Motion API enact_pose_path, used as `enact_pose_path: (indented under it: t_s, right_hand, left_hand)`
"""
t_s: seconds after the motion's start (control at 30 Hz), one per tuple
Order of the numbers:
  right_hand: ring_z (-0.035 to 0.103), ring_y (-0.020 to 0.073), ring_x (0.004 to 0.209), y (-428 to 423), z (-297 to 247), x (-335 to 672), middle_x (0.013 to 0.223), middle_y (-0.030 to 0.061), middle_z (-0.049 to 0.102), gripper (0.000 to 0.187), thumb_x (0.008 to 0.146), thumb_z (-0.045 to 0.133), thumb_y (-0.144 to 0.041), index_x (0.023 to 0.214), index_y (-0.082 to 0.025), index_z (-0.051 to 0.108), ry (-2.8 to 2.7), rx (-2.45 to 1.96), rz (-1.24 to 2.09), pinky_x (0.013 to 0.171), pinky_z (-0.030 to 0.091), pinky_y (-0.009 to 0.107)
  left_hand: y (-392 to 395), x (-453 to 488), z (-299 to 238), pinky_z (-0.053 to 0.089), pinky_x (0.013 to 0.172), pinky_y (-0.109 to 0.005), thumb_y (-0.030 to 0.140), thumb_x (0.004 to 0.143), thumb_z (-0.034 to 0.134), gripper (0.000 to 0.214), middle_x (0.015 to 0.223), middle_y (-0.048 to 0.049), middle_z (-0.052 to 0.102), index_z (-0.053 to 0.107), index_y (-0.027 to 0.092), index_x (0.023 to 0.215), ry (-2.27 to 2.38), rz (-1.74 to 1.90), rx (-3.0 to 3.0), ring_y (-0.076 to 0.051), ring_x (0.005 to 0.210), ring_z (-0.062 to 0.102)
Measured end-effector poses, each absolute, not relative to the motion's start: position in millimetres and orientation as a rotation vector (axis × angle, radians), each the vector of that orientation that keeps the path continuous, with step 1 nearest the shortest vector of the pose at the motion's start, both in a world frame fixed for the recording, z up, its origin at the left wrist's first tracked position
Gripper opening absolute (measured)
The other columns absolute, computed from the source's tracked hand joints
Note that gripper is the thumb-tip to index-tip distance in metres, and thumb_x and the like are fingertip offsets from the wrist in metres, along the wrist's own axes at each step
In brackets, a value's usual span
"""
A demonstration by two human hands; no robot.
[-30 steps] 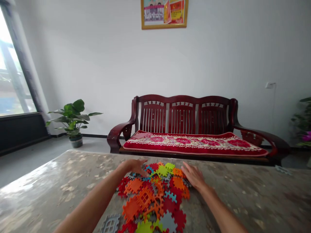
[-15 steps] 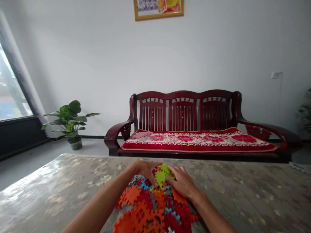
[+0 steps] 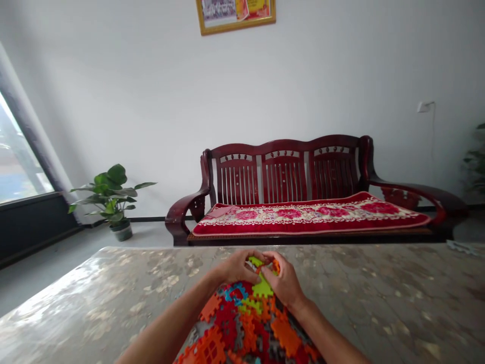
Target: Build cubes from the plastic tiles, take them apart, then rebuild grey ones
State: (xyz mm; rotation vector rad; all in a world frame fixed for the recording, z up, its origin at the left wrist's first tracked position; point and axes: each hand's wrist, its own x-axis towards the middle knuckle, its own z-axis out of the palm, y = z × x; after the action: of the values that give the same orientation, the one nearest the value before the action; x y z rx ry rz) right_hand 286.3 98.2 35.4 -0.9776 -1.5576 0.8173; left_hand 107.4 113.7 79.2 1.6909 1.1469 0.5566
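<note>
My left hand point(image 3: 240, 267) and my right hand point(image 3: 287, 284) meet at the far end of a pile of toothed plastic interlocking tiles point(image 3: 248, 326). Between them is a lime-green interlocking tile point(image 3: 262, 287), with the fingers of both hands closed around it. A second bit of lime green point(image 3: 256, 261) shows inside the curl of my left fingers; whether it is joined to the first I cannot tell. Orange, dark red, grey and blue tiles lie under and in front of the hands. A blue tile point(image 3: 235, 292) rests just below my left wrist.
The pile lies on a table with a shiny floral cover point(image 3: 151, 288). Beyond the far edge stands a dark red wooden bench point(image 3: 286, 174) with a red floral cushion point(image 3: 303, 215). A potted plant point(image 3: 121, 230) is on the floor at left. A grey piece point(image 3: 462, 247) lies at the far right.
Both hands have closed in toward each other around the lime-green tile, and their fingertips now meet. The whole view has tilted and shifted slightly.
</note>
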Motion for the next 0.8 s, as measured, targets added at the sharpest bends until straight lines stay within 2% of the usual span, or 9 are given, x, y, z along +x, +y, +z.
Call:
enact_pose_path:
  t_s: [0.07, 0.17, 0.27, 0.4, 0.5, 0.57, 0.63, 0.7, 0.8]
  right_hand:
    - [0.064, 0.023, 0.089, 89.7, 46.0, 283.5, 0.092, 0.0055, 0.071, 0.023, 0.073, 0.06, -0.025, 0.094, -0.02, 0.067, -1.52, -0.905, 0.873, 0.083, 0.05, 0.034]
    - [0.063, 0.023, 0.089, 75.3, 60.9, 285.6, 0.091, 0.0059, 0.07, 0.021, 0.076, 0.061, -0.03, 0.093, -0.019, 0.066, -1.517, -0.829, 0.968, 0.083, 0.049, 0.034]
    - [0.064, 0.0224, 0.088, 62.1, 73.8, 295.1, 0.098, 0.0062, 0.069, 0.038, 0.083, 0.06, -0.048, 0.106, -0.019, 0.066, -1.62, -0.739, 1.175, 0.082, 0.049, 0.035]
    - [0.064, 0.0248, 0.097, 58.0, 83.6, 309.6, 0.113, 0.0095, 0.067, 0.06, 0.091, 0.037, -0.068, 0.12, -0.023, 0.063, -1.791, -0.76, 1.43, 0.08, 0.05, 0.038]
    - [0.064, 0.026, 0.099, 70.6, 77.3, 313.9, 0.115, 0.0095, 0.068, 0.063, 0.091, 0.029, -0.069, 0.119, -0.024, 0.065, -1.867, -1.015, 1.229, 0.081, 0.051, 0.04]
    - [0.061, 0.0256, 0.107, 83.6, 66.9, 313.1, 0.115, 0.0087, 0.069, 0.057, 0.092, 0.033, -0.064, 0.115, -0.023, 0.067, -2.006, -1.147, 0.985, 0.093, 0.046, 0.039]
    - [0.056, 0.0244, 0.119, 96.4, 55.0, 310.0, 0.124, 0.0093, 0.066, 0.052, 0.094, 0.034, -0.055, 0.121, -0.022, 0.064, -2.13, -1.324, 0.748, 0.104, 0.039, 0.037]
    - [0.051, 0.0259, 0.127, 106.1, 44.8, 305.4, 0.134, 0.0125, 0.06, 0.051, 0.093, 0.039, -0.048, 0.127, -0.019, 0.061, -2.171, -1.452, 0.64, 0.109, 0.033, 0.037]
    - [0.05, 0.028, 0.128, 112.0, 34.4, 296.5, 0.135, 0.0143, 0.059, 0.05, 0.091, 0.044, -0.045, 0.129, -0.018, 0.06, -2.208, -1.535, 0.592, 0.109, 0.032, 0.04]
  left_hand:
    - [98.8, 114.0, 87.4, 0.044, 0.058, -0.02, 0.015, 0.057, 0.071, 0.049, 0.073, 0.005, 0.058, 0.062, 0.017, 0.105, 1.186, 0.614, 1.797, -0.008, 0.063, 0.051]
    - [69.5, 115.2, 99.3, 0.047, 0.068, -0.022, 0.011, 0.059, 0.067, 0.046, 0.087, 0.0023, 0.062, 0.064, 0.019, 0.104, 1.281, 0.712, 2.035, -0.011, 0.073, 0.055]
    - [34.1, 102.8, 109.9, 0.05, 0.078, -0.026, 0.012, 0.067, 0.063, 0.046, 0.096, 0.0013, 0.066, 0.065, 0.023, 0.111, 1.282, 0.644, 2.179, -0.013, 0.081, 0.06]
    - [-14.2, 71.3, 118.1, 0.045, 0.103, -0.035, 0.016, 0.076, 0.064, 0.047, 0.12, -0.0004, 0.067, 0.064, 0.03, 0.121, 1.229, 0.547, 2.278, -0.019, 0.111, 0.059]
    - [-48.2, 46.7, 110.6, 0.039, 0.111, -0.04, 0.019, 0.08, 0.062, 0.05, 0.137, -0.0007, 0.058, 0.06, 0.036, 0.127, 1.275, 0.525, 2.383, -0.022, 0.129, 0.049]
    - [-69.8, 34.2, 92.8, 0.036, 0.113, -0.046, 0.029, 0.078, 0.068, 0.061, 0.151, -0.0009, 0.044, 0.052, 0.04, 0.136, 1.419, 0.503, 2.44, -0.027, 0.138, 0.039]
    - [-89.4, 26.8, 63.6, 0.035, 0.112, -0.054, 0.044, 0.065, 0.079, 0.089, 0.158, -0.0038, 0.033, 0.04, 0.043, 0.145, 1.586, 0.445, 2.502, -0.036, 0.141, 0.033]
    - [-104.3, 25.5, 27.8, 0.036, 0.109, -0.058, 0.046, 0.056, 0.084, 0.106, 0.16, -0.0085, 0.028, 0.032, 0.043, 0.149, 1.78, 0.373, 2.522, -0.042, 0.141, 0.031]
    - [-112.8, 33.2, -17.7, 0.039, 0.107, -0.053, 0.025, 0.082, 0.063, 0.075, 0.157, -0.0075, 0.036, 0.032, 0.051, 0.145, 2.075, 0.316, 2.484, -0.036, 0.14, 0.037]
